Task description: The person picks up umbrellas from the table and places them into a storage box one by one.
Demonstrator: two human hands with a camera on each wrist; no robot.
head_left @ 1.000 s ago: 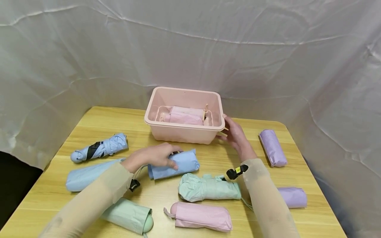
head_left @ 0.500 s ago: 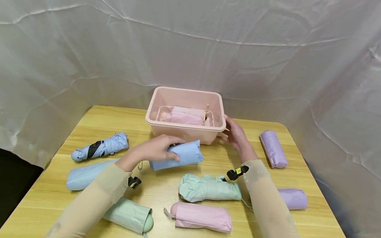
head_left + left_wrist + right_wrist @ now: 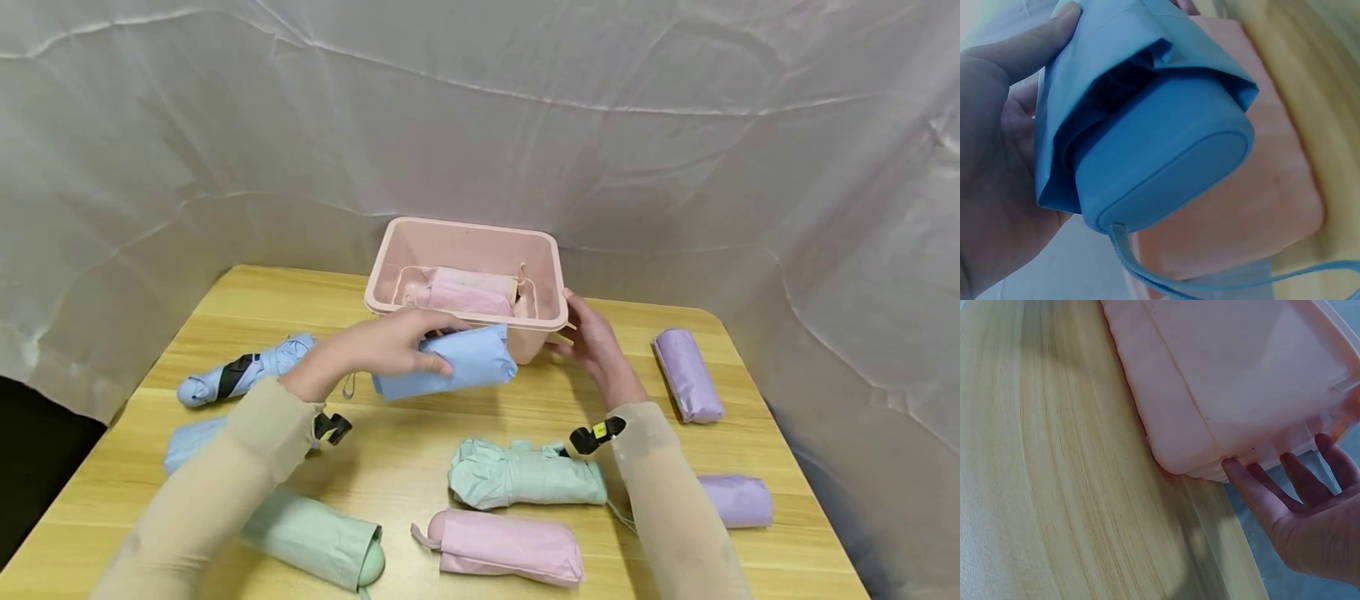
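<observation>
My left hand (image 3: 390, 343) grips a folded light-blue umbrella (image 3: 450, 362) and holds it in the air just in front of the pink plastic bin (image 3: 465, 312). In the left wrist view the umbrella's blue handle end (image 3: 1166, 172) fills the frame, its wrist cord hanging below, with my fingers (image 3: 1016, 56) wrapped round the sleeve. My right hand (image 3: 592, 337) rests with straight fingers against the bin's right wall; the right wrist view shows the fingertips (image 3: 1238, 475) touching the bin's lower corner (image 3: 1185, 450). A pink folded umbrella (image 3: 461, 292) lies inside the bin.
On the wooden table (image 3: 525, 400) lie more folded umbrellas: two blue (image 3: 247, 371) at the left, green (image 3: 315, 537) and mint (image 3: 525, 475) ones near me, pink (image 3: 502, 546) in front, two purple (image 3: 686, 375) at the right. White cloth walls enclose the table.
My left hand has lifted the blue umbrella off the table and carried it up and back toward the bin's front. The right hand has stayed against the bin.
</observation>
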